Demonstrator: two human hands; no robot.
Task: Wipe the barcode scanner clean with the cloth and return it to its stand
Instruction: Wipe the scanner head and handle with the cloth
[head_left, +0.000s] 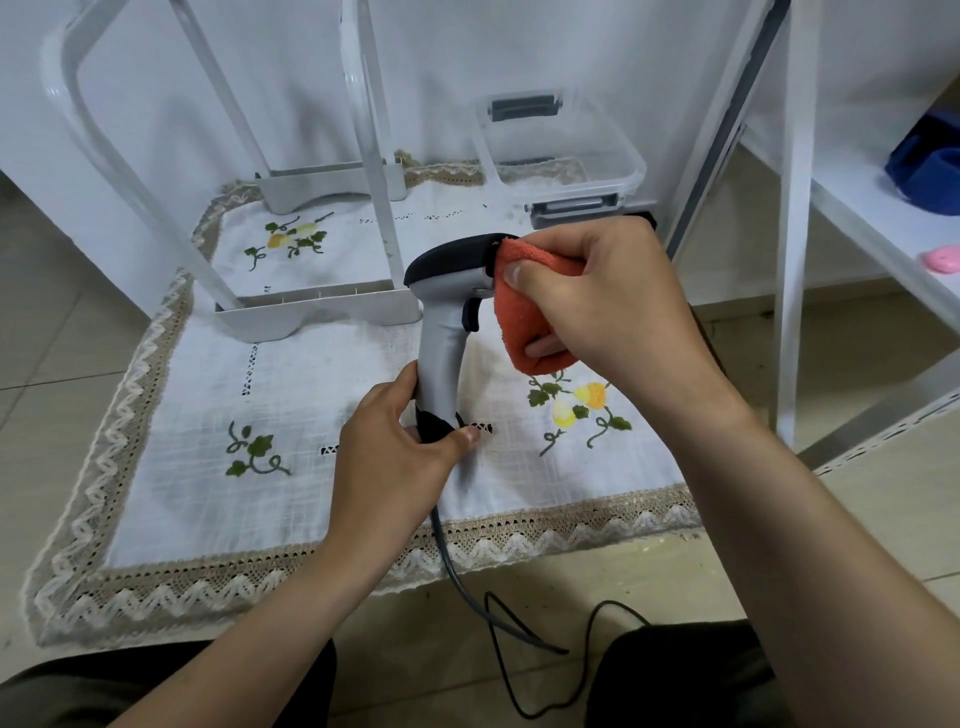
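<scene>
— Gripping what, the left hand (400, 436)?
— Its fingers curl round the black foot of the barcode scanner (444, 312), which it holds upright above the embroidered mat (291, 395).
— And the right hand (608, 306)?
— Clenched on the orange cloth (524, 317), thumb on top, pressing it against the scanner's front end, which it hides.
— What lies around?
— A dark cable (441, 545) runs from the handle down toward the person's knees. Behind the scanner stands a white frame (317, 312), its feet on the mat. A clear plastic box (561, 156) sits at the mat's far edge. A shelf (872, 208) at the right carries a blue thing (924, 161) and a pink one (943, 260).
</scene>
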